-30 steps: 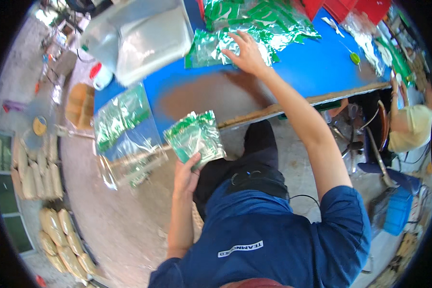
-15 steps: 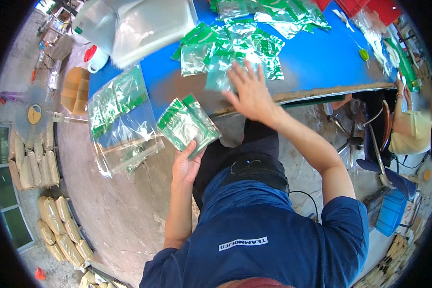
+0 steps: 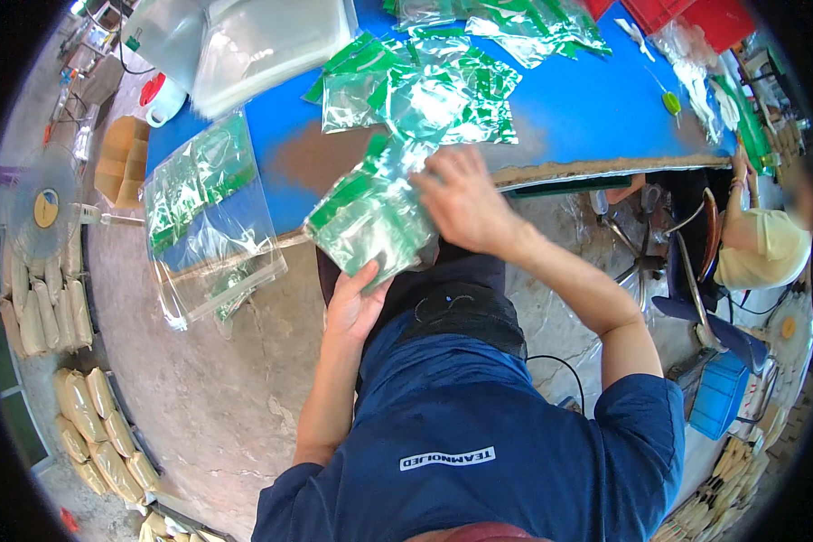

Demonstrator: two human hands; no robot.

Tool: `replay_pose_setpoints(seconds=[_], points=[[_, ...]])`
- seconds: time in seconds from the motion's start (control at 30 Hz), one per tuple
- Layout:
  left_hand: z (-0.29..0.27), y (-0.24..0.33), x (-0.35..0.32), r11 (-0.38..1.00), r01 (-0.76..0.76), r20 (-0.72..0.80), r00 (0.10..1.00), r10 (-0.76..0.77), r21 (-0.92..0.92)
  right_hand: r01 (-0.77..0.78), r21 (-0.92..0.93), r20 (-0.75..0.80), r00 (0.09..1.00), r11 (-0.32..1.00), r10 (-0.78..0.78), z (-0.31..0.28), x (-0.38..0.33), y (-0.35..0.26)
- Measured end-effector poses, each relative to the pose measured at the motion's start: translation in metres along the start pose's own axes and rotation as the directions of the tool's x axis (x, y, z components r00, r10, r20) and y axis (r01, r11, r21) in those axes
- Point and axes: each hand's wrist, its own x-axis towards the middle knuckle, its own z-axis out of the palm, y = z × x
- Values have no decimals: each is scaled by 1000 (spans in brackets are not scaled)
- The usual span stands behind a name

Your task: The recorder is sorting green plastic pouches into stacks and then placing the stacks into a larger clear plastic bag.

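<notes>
Over the table's near edge, my left hand [image 3: 357, 307] grips a small stack of green-and-clear plastic bags [image 3: 370, 230], thumb on top. My right hand [image 3: 465, 199] is at the right side of that stack, its fingers curled in on a shiny bag [image 3: 405, 167] that overlaps the stack's upper edge. Its fingertips are partly hidden and slightly blurred. Just beyond lie loose green-and-clear bags [image 3: 434, 99] in a spread pile on the blue table [image 3: 587, 117]. Left of my left hand, a larger clear bag [image 3: 212, 208] with green-banded packets inside hangs over the table edge.
Clear plastic sheets [image 3: 275, 50] and a white mug with red lid [image 3: 161, 99] are at the far left. Red bins [image 3: 718, 23] and scissors [image 3: 637, 41] are far right. A chair [image 3: 709, 235] and a co-worker [image 3: 768, 248] are at right. A fan [image 3: 45, 208] stands left.
My right hand has gone from lying flat on a bag on the table to curled fingers, drawing it toward the stack. My left hand has raised the stack slightly.
</notes>
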Motion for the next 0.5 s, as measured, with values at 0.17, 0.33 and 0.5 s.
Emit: replay_pose_setpoints(seconds=[0.17,0.33,0.5], points=[[16,-5,18,999,-6,16,1000,5,43,59,311,-100,995,949,-30,1,26,10],[3,12,9,989,-123,21,992,122,76,-57,-116,-64,997,992,50,8,36,44],[-6,8,15,993,-92,-13,996,93,68,177,340,185,950,924,-250,2,25,-12]])
